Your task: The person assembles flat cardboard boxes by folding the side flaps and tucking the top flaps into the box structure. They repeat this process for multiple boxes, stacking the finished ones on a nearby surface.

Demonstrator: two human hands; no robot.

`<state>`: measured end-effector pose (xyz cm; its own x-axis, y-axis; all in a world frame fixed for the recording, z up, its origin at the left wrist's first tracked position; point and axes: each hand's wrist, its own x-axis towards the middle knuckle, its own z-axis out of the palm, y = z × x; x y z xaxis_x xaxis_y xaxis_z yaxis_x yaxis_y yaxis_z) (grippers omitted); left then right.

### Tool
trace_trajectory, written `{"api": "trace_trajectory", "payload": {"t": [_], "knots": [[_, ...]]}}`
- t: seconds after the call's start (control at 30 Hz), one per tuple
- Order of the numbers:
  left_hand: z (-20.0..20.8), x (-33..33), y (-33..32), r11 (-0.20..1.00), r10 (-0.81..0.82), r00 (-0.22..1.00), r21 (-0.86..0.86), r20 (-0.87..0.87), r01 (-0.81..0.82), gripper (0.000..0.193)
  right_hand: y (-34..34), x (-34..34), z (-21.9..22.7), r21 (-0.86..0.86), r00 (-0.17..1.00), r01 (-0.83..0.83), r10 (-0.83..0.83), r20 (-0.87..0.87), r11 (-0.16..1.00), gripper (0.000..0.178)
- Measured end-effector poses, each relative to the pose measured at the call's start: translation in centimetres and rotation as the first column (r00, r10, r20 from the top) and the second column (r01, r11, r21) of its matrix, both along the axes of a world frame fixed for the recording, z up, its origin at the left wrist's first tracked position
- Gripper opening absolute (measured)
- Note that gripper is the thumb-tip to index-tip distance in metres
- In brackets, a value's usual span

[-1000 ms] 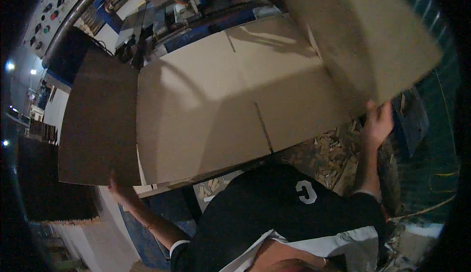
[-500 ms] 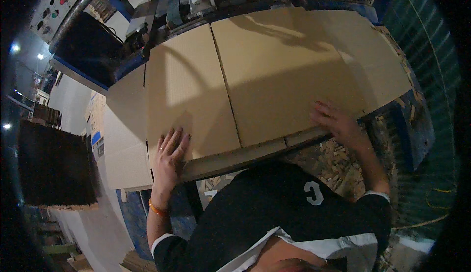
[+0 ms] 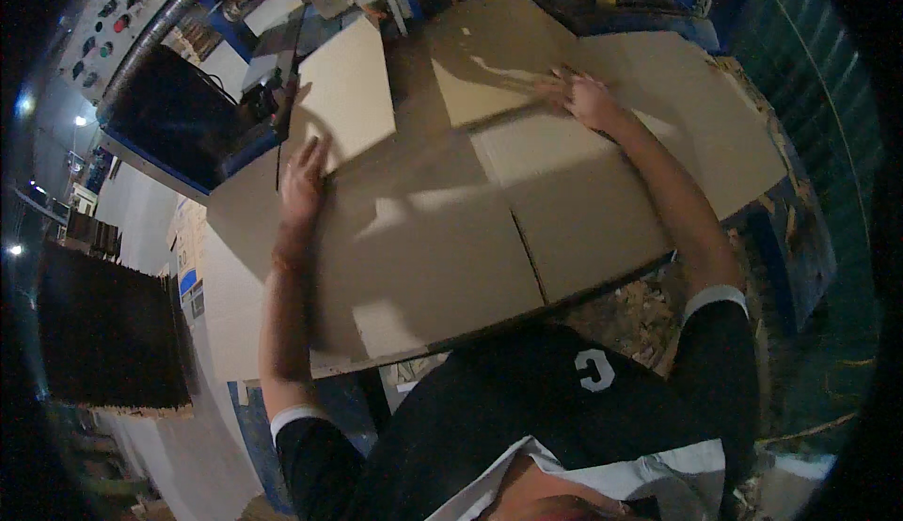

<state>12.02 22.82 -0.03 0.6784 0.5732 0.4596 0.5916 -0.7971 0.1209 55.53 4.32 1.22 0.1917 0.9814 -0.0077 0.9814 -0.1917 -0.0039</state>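
A creased cardboard sheet lies ahead of me, its left panel [image 3: 353, 93] and right panel [image 3: 489, 60] lit, with a dark gap between them. My left hand [image 3: 303, 182] is at the left panel's near left corner, fingers extended along its edge. Across on the right, my right hand [image 3: 588, 100] touches the right panel's near edge with fingers stretched out. Beneath both arms lies another large cardboard sheet [image 3: 433, 248], flat, with a dark slot running toward its near edge.
A blue machine [image 3: 169, 107] with a metal bar and a button panel [image 3: 118, 23] stands at the left. Further cardboard [image 3: 696, 117] extends to the right. Cardboard scraps [image 3: 640, 319] lie below the near edge. A dark stack [image 3: 108, 328] stands far left, a green corrugated wall [image 3: 828, 145] right.
Both hands have moved forward, away from my body. The upper cardboard sheet has slid forward toward the machine, uncovering the sheet beneath it.
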Motion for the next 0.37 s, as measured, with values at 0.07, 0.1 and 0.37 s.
{"api": "trace_trajectory", "payload": {"t": [0.07, 0.1, 0.37], "knots": [[0.2, 0.9, 1.3, 0.992, 0.094, 0.995, 0.081, -0.012, -0.093, 0.065, 1.3, -0.8, -0.7, 0.134, 0.995, 0.060, -0.070, 0.075, 0.989, 0.049], [0.3, 1.5, 1.7, 0.974, 0.150, 0.988, 0.175, -0.037, -0.142, 0.064, 2.0, -1.6, -0.8, 0.207, 0.989, 0.100, -0.121, 0.089, 0.973, 0.049], [0.2, -10.0, -0.4, 0.987, 0.085, 0.996, -0.138, -0.001, -0.085, 0.054, -9.1, -1.2, 1.1, 0.030, 0.996, 0.057, -0.055, -0.067, 0.998, 0.064]]}}
